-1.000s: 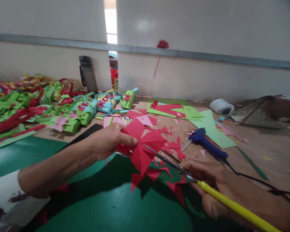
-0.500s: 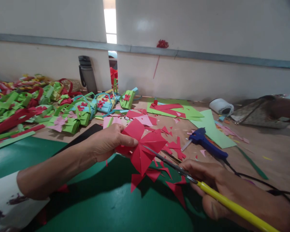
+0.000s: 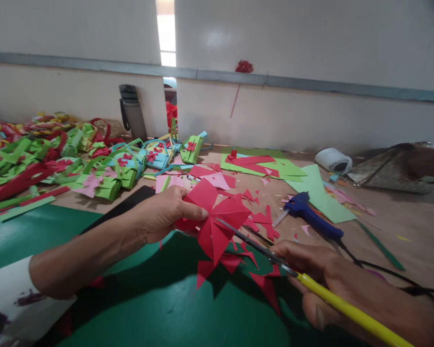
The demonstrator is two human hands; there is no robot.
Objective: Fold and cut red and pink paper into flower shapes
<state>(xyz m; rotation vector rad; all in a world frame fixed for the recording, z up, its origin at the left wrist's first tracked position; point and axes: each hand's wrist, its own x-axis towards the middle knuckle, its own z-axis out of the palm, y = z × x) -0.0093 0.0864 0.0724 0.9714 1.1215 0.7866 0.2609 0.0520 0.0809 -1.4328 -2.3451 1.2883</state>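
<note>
My left hand point(image 3: 169, 212) pinches a red paper flower point(image 3: 226, 217) between thumb and fingers. The flower has folded, pointed petals with creases and slits between them. In my right hand point(image 3: 321, 274) is a pair of scissors point(image 3: 264, 248) with a yellow handle. One blade lies across the front of the flower, its tip near the centre; a second, darker blade shows partly behind. My right fingers are closed around the tool and partly hidden by it. Cut red paper scraps point(image 3: 265, 286) lie just below the flower, on the green surface point(image 3: 159, 299).
Folded green paper bags point(image 3: 101, 185) with flowers are heaped at left by a grey bottle point(image 3: 133, 113). A blue glue gun point(image 3: 311, 217) with its cord lies at right, near green paper sheets point(image 3: 321, 193), a white roll point(image 3: 332, 160) and a handbag point(image 3: 386, 168).
Both hands keep nearly the same pose, with the scissors still against the red paper flower. The whole view has shifted very slightly.
</note>
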